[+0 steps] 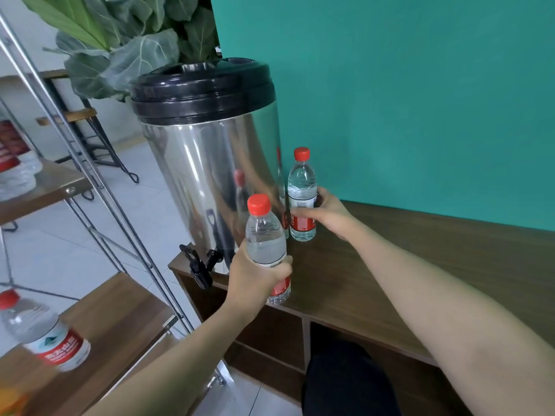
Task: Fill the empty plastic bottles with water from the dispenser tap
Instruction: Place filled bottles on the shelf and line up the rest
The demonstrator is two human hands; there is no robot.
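From the head camera, the left hand grips a red-capped bottle upright above the wooden cabinet's edge, beside the steel dispenser and its black tap. The right hand clasps a second bottle standing on the cabinet.

Leafy plant behind; teal wall.

The lower label of the near bottle is covered by the left grip. Part of the far bottle is masked by the right grip. A bottle on the lower shelf is blurred, its label unreadable. Bottles at the left edge are cut off. The dispenser tap is too dark for its position to be told.
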